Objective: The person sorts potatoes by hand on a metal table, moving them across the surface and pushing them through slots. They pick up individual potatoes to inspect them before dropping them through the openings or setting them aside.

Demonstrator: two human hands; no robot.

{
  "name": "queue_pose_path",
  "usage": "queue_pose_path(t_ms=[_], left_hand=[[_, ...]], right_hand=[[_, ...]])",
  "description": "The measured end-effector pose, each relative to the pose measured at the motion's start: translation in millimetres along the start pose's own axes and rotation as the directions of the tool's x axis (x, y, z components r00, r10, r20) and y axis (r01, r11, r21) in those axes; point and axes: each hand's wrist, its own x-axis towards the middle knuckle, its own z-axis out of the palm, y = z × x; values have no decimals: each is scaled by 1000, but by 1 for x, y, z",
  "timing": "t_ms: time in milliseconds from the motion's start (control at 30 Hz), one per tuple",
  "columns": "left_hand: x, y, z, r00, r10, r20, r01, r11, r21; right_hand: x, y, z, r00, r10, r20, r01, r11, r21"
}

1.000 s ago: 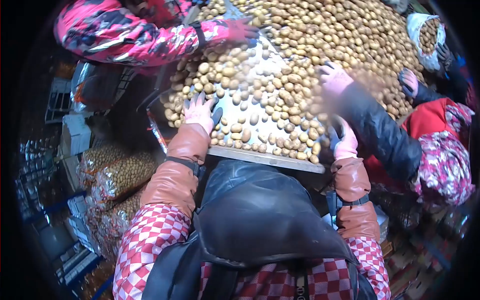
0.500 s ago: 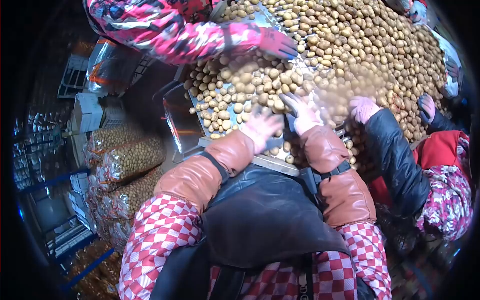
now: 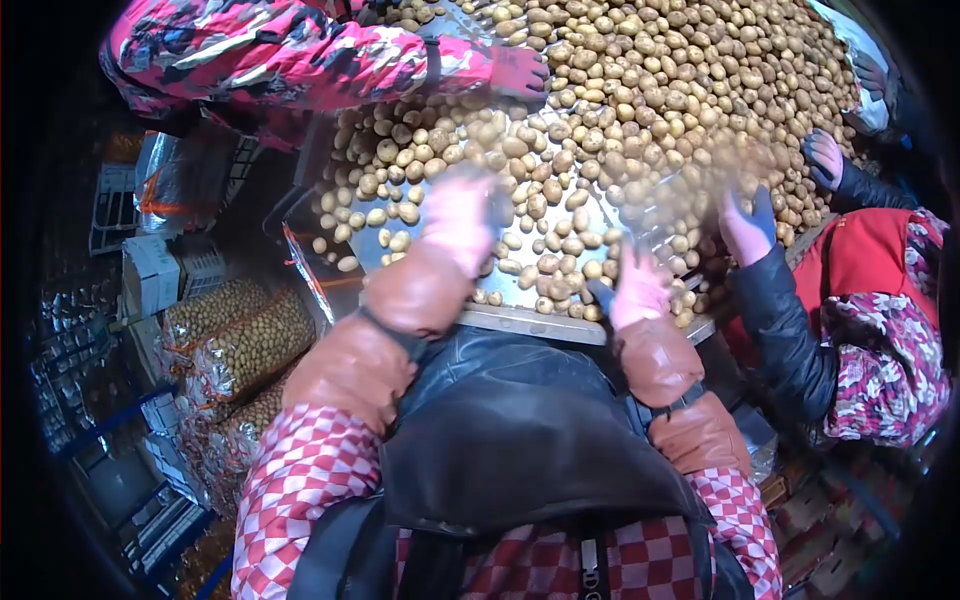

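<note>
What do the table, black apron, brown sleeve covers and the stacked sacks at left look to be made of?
Table: probably smooth sheet metal; pale grey with bright glare.
Apron: likely coated fabric or imitation leather; dark, soft sheen, broad folds.
Sleeve covers: leather-like, perhaps synthetic; glossy with puckers.
Sacks: see-through, shiny, crinkled; probably plastic, film or mesh unclear.

Left hand [image 3: 460, 212] and right hand [image 3: 641, 288] reach forward, apart.

Passage: bare surface [image 3: 598, 213] patches between left hand [image 3: 460, 215] and right hand [image 3: 642, 288]. Obstructions: potato heap [image 3: 700, 95], beyond; co-worker's gloved hand [image 3: 747, 228], right.
</note>
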Motion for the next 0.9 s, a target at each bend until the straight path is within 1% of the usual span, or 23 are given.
queue_pose_path(t_ms=[33,67,100,133,200,233,267,300,333,367,400,433,500,567,600,633,667,733,767,800,833,867,900], left_hand=[[17,19,27,993,88,76,-70,975,-212],[36,47,34,955,140,262,-85,974,-211],[53,62,59,939,256,230,-185,939,-288],[66,73,65,920,303,249,-238,936,-260],[78,53,64,857,383,344,-384,921,-70],[74,37,60,890,276,363,-215,956,-199],[69,17,61,891,230,390,-231,972,-46],[74,13,28,834,109,540,-141,990,17],[55,-9,24,906,123,406,-180,978,105],[41,-35,24,908,114,402,-167,981,99],[32,-48,15,898,120,424,-202,967,153],[27,-52,0,890,22,456,-126,972,199],[13,-66,-15,880,-146,452,23,964,267],[-3,-72,-23,889,-265,373,132,929,346],[-13,-73,-24,895,-297,333,137,894,427],[-24,-71,-25,889,-361,280,214,871,443],[-31,-64,-27,878,-422,226,288,843,455],[-40,-41,-25,855,-506,116,397,781,482],[-50,-33,-12,895,-422,143,340,855,391],[-51,-21,-5,931,-330,154,275,915,296],[-50,-7,4,880,-278,386,267,960,83],[-41,14,5,797,-169,580,296,946,-131],[-35,38,5,833,76,548,27,984,-178]], right_hand=[[10,-7,11,993,-104,-57,109,990,91],[19,-11,26,972,-199,-123,218,961,172],[23,-29,31,968,-224,-115,235,968,91],[28,-43,35,963,-250,-102,252,968,6],[16,-49,15,879,-457,-132,475,823,313],[16,-43,17,821,-548,-159,566,746,351],[20,-36,18,753,-627,-199,648,657,385],[26,-23,29,709,-593,-382,704,571,422],[23,-19,3,734,-525,-431,675,492,550],[38,-10,2,769,-387,-510,639,505,580],[54,5,-10,857,-249,-452,510,542,668],[85,20,-12,705,-228,-671,613,671,416],[121,42,-45,742,-67,-667,381,861,337],[138,39,-61,797,103,-595,73,961,265],[141,27,-60,829,158,-537,-87,984,156],[139,14,-55,818,219,-531,-137,972,190],[134,4,-62,839,234,-492,-171,970,170],[126,-7,-75,941,57,-333,0,986,168],[110,-23,-76,950,-17,-310,80,978,192],[109,-41,-71,944,-55,-325,89,992,91],[104,-54,-67,949,-121,-292,187,960,209],[129,-58,-31,860,-300,-411,439,846,301],[116,-75,-32,857,-370,-359,472,843,257]])
